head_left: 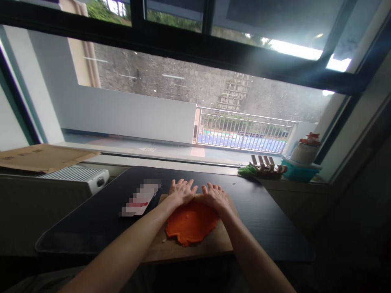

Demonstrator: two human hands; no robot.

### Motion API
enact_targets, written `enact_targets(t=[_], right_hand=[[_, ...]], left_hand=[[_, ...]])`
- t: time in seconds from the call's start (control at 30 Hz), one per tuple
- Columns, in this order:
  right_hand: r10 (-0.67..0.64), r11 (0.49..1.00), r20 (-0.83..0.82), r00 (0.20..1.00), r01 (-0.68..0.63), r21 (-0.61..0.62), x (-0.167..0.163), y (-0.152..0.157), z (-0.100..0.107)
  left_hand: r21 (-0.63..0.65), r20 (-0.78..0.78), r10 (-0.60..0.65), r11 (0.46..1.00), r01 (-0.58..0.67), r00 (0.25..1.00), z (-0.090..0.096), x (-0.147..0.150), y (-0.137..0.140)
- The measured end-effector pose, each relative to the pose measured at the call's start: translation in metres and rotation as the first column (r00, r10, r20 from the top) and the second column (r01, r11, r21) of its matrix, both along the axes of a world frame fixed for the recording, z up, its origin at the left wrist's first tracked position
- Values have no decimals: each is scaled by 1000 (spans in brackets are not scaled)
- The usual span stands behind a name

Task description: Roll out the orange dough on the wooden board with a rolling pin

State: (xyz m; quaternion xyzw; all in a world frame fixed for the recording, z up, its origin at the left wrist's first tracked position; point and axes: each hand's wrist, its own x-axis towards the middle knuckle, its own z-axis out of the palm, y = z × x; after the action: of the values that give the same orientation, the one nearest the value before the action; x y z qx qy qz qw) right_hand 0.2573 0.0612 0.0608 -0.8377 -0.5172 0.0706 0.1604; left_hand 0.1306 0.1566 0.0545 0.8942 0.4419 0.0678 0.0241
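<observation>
A flattened orange sheet (192,226), soft like clay or dough and with a ragged near edge, lies on a tan board (171,253). My left hand (182,192) rests palm down at the sheet's far left edge, fingers stretched forward past the board. Mirroring it, my right hand (215,196) lies at the far right edge with its fingers extended. Neither hand visibly grips anything, though what lies under the palms is hidden. A small bump shows on the sheet's surface.
The board is on a dark table (265,228). Left of it lies a partly blurred flat object (142,201). At the right windowsill are a teal box (301,169), a jar (305,151) and a green item (247,171). Cardboard (45,156) lies by a white radiator (79,175).
</observation>
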Motion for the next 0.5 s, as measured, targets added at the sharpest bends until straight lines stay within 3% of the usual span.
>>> enact_targets(t=[0.23, 0.5], right_hand=[[-10, 999, 75, 997, 6, 50, -24, -27, 4], [-34, 999, 44, 998, 34, 9, 3, 8, 1]], left_hand=[[37, 17, -29, 999, 29, 999, 5, -19, -25], [15, 9, 14, 1000, -14, 1000, 3, 6, 5]])
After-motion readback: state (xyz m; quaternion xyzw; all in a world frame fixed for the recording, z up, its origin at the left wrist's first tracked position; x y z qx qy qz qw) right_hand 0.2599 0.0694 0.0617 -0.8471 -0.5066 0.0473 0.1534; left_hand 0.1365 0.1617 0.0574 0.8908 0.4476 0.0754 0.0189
